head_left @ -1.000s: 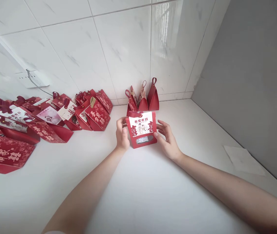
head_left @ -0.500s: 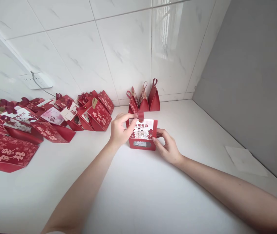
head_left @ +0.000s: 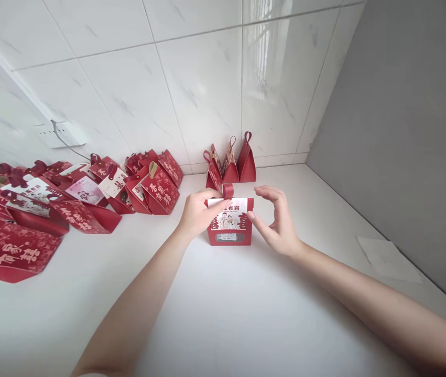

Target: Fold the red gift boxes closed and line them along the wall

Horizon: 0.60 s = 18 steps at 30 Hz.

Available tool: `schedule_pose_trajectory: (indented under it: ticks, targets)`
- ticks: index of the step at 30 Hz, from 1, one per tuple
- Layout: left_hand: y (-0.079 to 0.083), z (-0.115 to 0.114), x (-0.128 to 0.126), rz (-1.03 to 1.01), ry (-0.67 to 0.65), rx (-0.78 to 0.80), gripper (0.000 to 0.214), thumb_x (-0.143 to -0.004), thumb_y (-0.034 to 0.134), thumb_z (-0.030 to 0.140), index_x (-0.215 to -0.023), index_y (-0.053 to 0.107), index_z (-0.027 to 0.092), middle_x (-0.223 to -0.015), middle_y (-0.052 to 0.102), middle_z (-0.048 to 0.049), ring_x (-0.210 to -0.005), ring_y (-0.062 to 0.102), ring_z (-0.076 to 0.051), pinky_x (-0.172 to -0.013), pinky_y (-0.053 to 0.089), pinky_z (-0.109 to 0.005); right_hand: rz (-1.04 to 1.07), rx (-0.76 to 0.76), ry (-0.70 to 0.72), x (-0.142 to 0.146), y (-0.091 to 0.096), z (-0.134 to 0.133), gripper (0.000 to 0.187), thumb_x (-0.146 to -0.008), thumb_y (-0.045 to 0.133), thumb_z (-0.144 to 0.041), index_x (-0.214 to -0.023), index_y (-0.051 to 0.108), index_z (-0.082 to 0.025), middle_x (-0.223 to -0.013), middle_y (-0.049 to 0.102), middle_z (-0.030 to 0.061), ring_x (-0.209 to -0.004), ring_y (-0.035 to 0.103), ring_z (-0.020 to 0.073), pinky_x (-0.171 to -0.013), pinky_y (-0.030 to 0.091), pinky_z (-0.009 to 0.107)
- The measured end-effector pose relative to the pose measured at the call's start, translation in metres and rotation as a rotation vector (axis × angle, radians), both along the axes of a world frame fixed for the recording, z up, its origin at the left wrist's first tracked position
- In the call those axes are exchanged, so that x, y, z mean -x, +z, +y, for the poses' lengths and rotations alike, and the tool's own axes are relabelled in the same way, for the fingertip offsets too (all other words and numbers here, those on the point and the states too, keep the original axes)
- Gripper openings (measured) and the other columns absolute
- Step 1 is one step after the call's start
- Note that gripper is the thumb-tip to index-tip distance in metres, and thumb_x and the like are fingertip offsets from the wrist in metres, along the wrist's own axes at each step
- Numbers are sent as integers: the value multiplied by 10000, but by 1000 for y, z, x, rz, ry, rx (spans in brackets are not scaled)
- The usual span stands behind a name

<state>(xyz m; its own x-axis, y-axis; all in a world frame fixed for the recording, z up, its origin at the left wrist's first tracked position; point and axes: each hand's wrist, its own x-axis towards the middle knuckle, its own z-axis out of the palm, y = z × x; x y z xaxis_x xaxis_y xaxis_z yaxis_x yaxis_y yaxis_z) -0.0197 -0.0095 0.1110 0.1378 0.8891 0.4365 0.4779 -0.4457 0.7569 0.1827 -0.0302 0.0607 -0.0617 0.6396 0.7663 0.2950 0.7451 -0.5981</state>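
A red gift box with a white printed front, a cartoon couple and an oval window stands upright on the white table. My left hand pinches its upper left part, thumb across the front near the top. A dark red ribbon loop rises from the box's top edge. At the right side is my right hand, fingers spread and curved, its thumb tip close to the box's right edge; whether it touches I cannot tell.
Behind the box, several red triangular gift boxes stand against the tiled wall. Many more red boxes crowd the left side. A wall socket with a cable is above them. A white sheet lies at right beside a grey panel.
My right hand has opened, its fingers lifting off the box's right side. The left thumb now lies lower and flatter across the front, and the ribbon loop stands more upright.
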Motion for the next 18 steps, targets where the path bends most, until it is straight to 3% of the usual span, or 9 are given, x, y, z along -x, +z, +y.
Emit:
schedule_pose_trajectory:
  ticks: [4, 7, 10, 13, 18]
  targets:
    - [0, 3, 0, -75, -29, 53, 278, -738, 749, 430, -836, 765, 171, -845, 747, -62, -801, 686, -224, -697, 528, -310, -82, -24, 19, 7, 38, 4, 218, -902, 603, -346, -1105, 553, -284, -1308, 523, 97, -1281, 474, 311, -1061, 401, 535]
    - [-2, 3, -1, -137, -55, 127, 309, -728, 758, 430, -887, 777, 166, -833, 751, -61, -784, 690, -229, -682, 528, -308, -103, 41, 55, 16, 52, 12, 147, -874, 641, -370, -971, 632, -260, -1309, 538, 95, -1294, 474, 316, -1069, 394, 543]
    - [-4, 3, -1, -161, -81, 125, 297, -742, 748, 408, -917, 775, 169, -802, 743, -48, -774, 683, -218, -674, 515, -292, -114, 224, 282, 21, 57, 25, 166, -893, 616, -393, -889, 702, -250, -1285, 585, 78, -1240, 537, 281, -1026, 448, 497]
    - [-8, 3, -1, -117, -72, 73, 267, -753, 734, 395, -896, 768, 172, -792, 734, -39, -752, 668, -201, -664, 499, -281, -105, 297, 490, 21, 59, 35, 262, -942, 540, -413, -882, 738, -252, -1209, 642, 54, -1199, 569, 237, -997, 472, 428]
    - [-11, 2, -2, -28, -12, 7, 230, -751, 725, 395, -810, 735, 174, -705, 691, -9, -644, 608, -156, -594, 451, -258, -135, 259, 352, 21, 56, 39, 335, -959, 495, -448, -902, 745, -233, -912, 689, 42, -854, 644, 203, -755, 506, 347]
